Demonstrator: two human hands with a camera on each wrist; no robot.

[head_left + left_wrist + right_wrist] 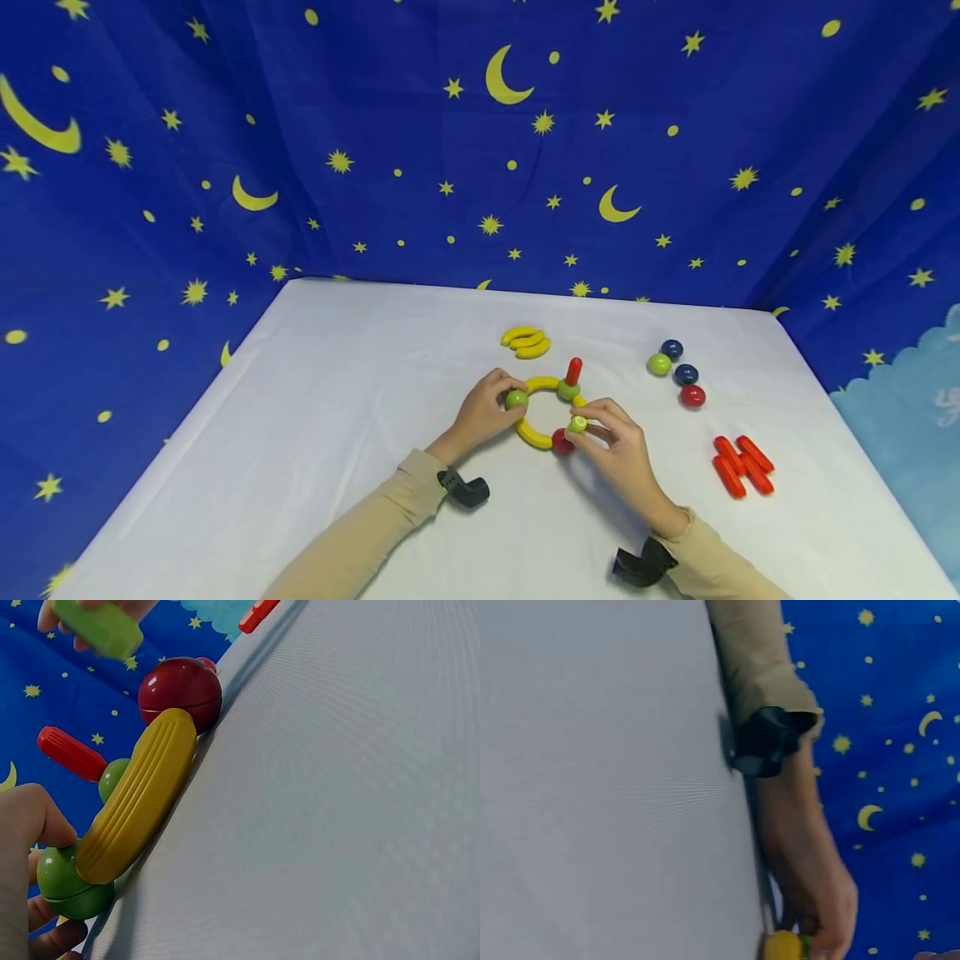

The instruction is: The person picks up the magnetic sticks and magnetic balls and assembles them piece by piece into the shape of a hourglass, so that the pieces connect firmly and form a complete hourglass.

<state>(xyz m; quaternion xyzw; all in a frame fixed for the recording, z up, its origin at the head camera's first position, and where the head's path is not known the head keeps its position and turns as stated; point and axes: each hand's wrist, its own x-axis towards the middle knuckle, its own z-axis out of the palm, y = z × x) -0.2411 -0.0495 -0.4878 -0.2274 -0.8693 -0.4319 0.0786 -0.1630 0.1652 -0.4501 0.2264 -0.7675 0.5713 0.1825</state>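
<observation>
A ring of yellow curved pieces [534, 435] joined by balls lies on the white table. My left hand [480, 417] grips the green ball [515, 400] at the ring's left side, thumb and fingers around it. A red stick [574, 371] stands upright on another green ball [568, 390] at the far right of the ring. My right hand [624, 454] pinches a light green stick [105, 628] just above the red ball [180, 690] at the ring's near side. In the left wrist view the stick is apart from that ball. The right wrist view cuts off most of the ring.
Loose yellow curved pieces [527, 340] lie behind the ring. To the right are two blue balls [686, 374], a lime ball [659, 364] and a red ball [692, 396]. Several red sticks [727, 477] lie nearer on the right. A starry blue curtain [420, 125] backs the table.
</observation>
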